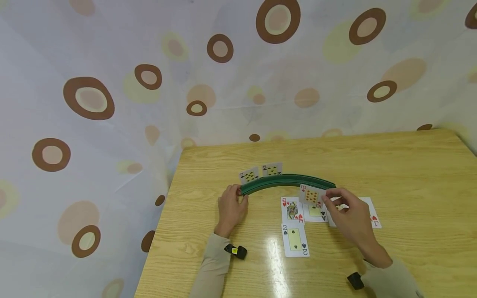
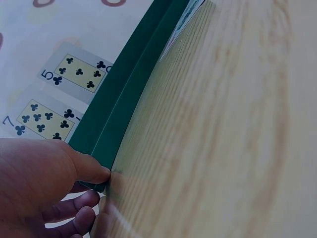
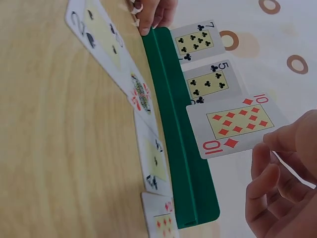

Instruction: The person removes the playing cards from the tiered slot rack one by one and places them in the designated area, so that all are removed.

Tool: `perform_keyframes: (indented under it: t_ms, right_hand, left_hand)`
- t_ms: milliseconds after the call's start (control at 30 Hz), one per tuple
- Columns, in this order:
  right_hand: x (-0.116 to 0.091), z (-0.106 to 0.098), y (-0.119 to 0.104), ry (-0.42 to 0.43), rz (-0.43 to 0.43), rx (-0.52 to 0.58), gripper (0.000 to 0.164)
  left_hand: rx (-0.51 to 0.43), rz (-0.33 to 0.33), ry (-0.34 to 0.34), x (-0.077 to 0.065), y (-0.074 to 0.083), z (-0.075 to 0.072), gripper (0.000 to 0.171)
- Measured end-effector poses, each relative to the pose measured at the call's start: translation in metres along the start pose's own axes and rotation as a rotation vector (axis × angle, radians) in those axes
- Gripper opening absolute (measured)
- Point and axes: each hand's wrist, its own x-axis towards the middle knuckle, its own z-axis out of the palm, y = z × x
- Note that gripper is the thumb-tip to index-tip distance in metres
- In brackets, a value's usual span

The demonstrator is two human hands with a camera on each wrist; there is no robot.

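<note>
A curved green card holder [image 1: 288,179] lies on the table, with a seven of clubs [image 1: 249,176] and a five of clubs [image 1: 272,169] upright along its left half. My left hand [image 1: 232,205] grips the holder's left end, thumb [image 2: 91,168] on top. Between thumb and fingertips, my right hand [image 1: 350,213] pinches a ten of diamonds [image 3: 235,124] by one corner. That card is in front of the holder's right half in the head view, face toward me. Under it and my right hand, an ace of clubs [image 1: 316,215] and further cards are partly covered.
A queen of hearts [image 1: 292,210] lies face up on the wooden table [image 1: 421,178], with a two of spades [image 1: 295,241] just below it. At the right a red jack [image 1: 374,213] shows partly. A patterned cloth [image 1: 238,82] hangs behind the table.
</note>
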Motion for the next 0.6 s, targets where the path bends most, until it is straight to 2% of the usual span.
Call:
perform_keyframes:
  t_ms: [600]
  right_hand:
    - [-0.023,-0.008,0.018,-0.052,0.076,-0.073,0.015]
  left_hand:
    - [-0.01,0.006,0.002,-0.001,-0.002,0.001,0.025]
